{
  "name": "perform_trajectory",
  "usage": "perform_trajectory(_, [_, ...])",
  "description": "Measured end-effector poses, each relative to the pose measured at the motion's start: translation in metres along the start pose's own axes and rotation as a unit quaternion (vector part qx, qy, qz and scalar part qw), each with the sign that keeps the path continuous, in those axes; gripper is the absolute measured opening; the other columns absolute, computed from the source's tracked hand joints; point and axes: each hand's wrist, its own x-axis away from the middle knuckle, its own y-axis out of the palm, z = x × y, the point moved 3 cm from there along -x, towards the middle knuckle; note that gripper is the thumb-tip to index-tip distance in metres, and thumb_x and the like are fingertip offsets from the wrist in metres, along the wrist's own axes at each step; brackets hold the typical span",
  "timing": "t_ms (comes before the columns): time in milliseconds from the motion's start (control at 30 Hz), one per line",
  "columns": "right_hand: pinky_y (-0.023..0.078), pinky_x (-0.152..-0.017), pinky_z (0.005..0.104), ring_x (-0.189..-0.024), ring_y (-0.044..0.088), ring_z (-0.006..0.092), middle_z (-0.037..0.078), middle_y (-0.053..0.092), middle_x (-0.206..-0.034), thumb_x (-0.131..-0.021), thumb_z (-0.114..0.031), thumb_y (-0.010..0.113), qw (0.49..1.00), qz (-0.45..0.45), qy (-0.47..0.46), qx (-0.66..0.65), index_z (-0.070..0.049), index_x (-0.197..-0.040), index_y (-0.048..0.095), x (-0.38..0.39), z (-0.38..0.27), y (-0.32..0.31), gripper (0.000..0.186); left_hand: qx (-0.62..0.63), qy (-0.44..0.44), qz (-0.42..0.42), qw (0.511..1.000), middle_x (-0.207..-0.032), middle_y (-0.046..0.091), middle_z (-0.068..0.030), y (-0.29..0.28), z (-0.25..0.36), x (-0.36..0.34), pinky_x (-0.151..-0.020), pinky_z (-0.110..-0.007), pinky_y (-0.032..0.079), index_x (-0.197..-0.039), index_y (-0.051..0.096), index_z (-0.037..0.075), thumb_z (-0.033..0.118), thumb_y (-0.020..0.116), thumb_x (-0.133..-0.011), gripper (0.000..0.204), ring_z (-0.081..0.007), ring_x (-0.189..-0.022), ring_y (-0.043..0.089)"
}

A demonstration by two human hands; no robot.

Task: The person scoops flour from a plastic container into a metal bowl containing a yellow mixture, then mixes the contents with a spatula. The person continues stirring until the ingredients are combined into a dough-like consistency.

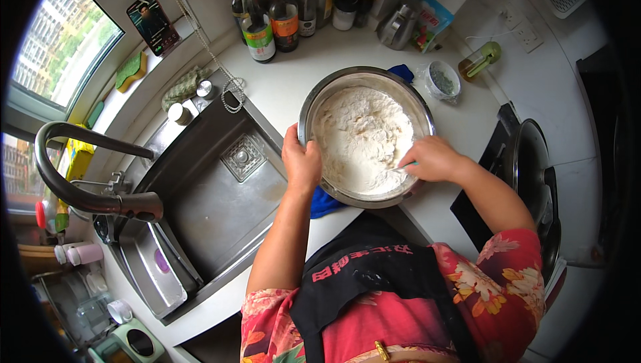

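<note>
"How's the flour (357,119) coming along?"

"Partway, I'd judge: lumps (385,151) are showing beside the right grip (435,160); loose powder (352,174) is remaining nearer the left grip (304,164)."

"Holding what?"

"Right is clasping a green tool (411,163); left is clamping the bowl (361,71) rimside. It's sitting between them, over the bench (290,86)."

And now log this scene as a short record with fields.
Left hand: grips the rim of the metal bowl
Right hand: holds a thin, partly green utensil at the powder
Contents: white powder, partly clumped
By bowl: blue cloth
Left side: sink, curved faucet
Beyond: green-capped bottle among others
</note>
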Motion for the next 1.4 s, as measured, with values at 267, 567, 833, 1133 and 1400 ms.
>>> perform_trajectory(267, [0.052, -0.074, 0.0401, -0.077, 0.065, 0.0303, 0.011, 0.069, -0.083, -0.08, -0.019, 0.063, 0.97, 0.229, -0.031, -0.075, -0.019, -0.094, 0.074, -0.051, -0.012, -0.001, 0.018, -0.01, -0.001, -0.008, 1.0, -0.083, 0.059, -0.0114, 0.001, -0.006, -0.002, -0.061, -0.031, 0.045, -0.111, 0.055, -0.001, 0.002, 0.053, -0.073, 0.039, -0.0176, -0.063, 0.052])
perform_trajectory(567, [0.051, -0.065, 0.0432, -0.073, 0.064, 0.0309, 0.009, 0.065, -0.077, -0.081, -0.017, 0.062, 0.941, 0.337, 0.004, 0.036, -0.019, -0.093, 0.072, -0.057, 0.013, -0.01, 0.016, -0.026, -0.011, -0.008, 1.0, -0.084, 0.059, -0.0155, 0.0, 0.0, -0.002, -0.064, -0.033, 0.046, -0.112, 0.055, -0.001, 0.0, 0.052, -0.073, 0.039, -0.0208, -0.066, 0.054])
perform_trajectory(833, [0.051, -0.061, 0.0414, -0.067, 0.063, 0.0308, 0.011, 0.064, -0.075, -0.083, -0.017, 0.06, 0.957, 0.27, -0.109, -0.002, -0.018, -0.094, 0.072, -0.046, -0.012, 0.01, 0.016, 0.001, 0.019, 0.01, 1.0, -0.081, 0.059, -0.0135, 0.002, -0.009, -0.003, -0.061, -0.033, 0.045, -0.112, 0.055, -0.002, 0.001, 0.052, -0.072, 0.04, -0.0199, -0.062, 0.052])
perform_trajectory(1133, [0.051, -0.06, 0.0428, -0.065, 0.063, 0.031, 0.012, 0.065, -0.077, -0.086, -0.018, 0.056, 0.931, 0.361, -0.022, 0.046, -0.014, -0.093, 0.07, -0.056, 0.011, -0.006, 0.016, -0.017, 0.01, -0.005, 1.0, -0.083, 0.059, -0.0136, 0.001, -0.007, -0.004, -0.062, -0.033, 0.045, -0.112, 0.054, -0.002, 0.001, 0.051, -0.072, 0.04, -0.0191, -0.063, 0.052])
perform_trajectory(1400, [0.052, -0.062, 0.042, -0.071, 0.064, 0.0293, 0.01, 0.065, -0.074, -0.083, -0.018, 0.06, 0.957, 0.241, -0.161, -0.005, -0.018, -0.092, 0.071, -0.048, -0.04, 0.014, 0.015, 0.015, 0.018, -0.01, 1.0, -0.088, 0.062, -0.0137, 0.002, -0.008, -0.005, -0.069, -0.033, 0.047, -0.11, 0.055, -0.002, 0.003, 0.053, -0.078, 0.032, -0.0206, -0.073, 0.057])
